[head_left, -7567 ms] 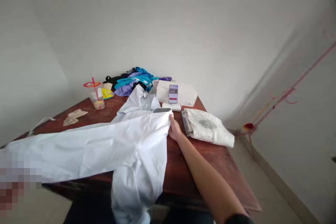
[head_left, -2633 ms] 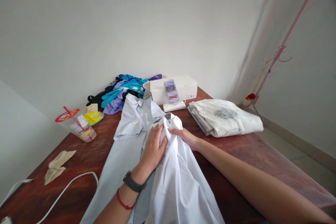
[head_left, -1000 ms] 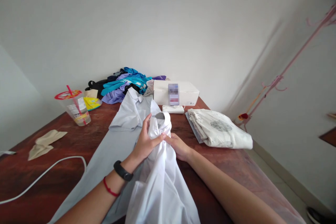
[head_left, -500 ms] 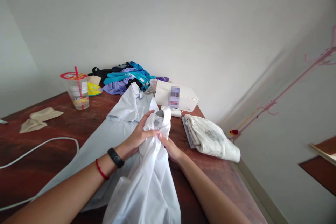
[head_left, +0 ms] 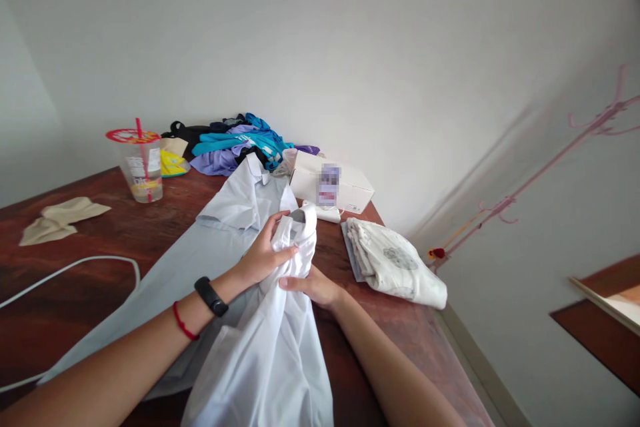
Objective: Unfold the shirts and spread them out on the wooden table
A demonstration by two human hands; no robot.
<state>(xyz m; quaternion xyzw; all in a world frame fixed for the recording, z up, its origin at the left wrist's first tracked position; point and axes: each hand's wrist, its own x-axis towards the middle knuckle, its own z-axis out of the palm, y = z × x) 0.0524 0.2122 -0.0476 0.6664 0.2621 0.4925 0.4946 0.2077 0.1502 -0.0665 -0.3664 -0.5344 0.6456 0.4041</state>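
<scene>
Both my hands grip a white collared shirt (head_left: 285, 340), gathered lengthwise, its collar pointing away from me. My left hand (head_left: 265, 253) is closed around the cloth just below the collar, thumb across the front. Lower down on the other side, my right hand (head_left: 315, 285) pinches the front with its thumb; its other fingers are hidden behind the cloth. Beneath and to the left, a second white garment (head_left: 175, 267) with a collar and short sleeve is spread over the wooden table (head_left: 60, 280).
A plastic cup (head_left: 141, 170) with a red straw stands at left, near a beige cloth (head_left: 65, 219) and a white cable (head_left: 90, 260). Behind lie piled clothes (head_left: 240, 143) and a white box (head_left: 350, 183). Folded white clothing (head_left: 400, 260) sits right, beside a pink rack (head_left: 540, 170).
My right hand has slid down the shirt, its thumb now lower and further left on the cloth. My left hand keeps its hold near the collar. The whole view has shifted slightly.
</scene>
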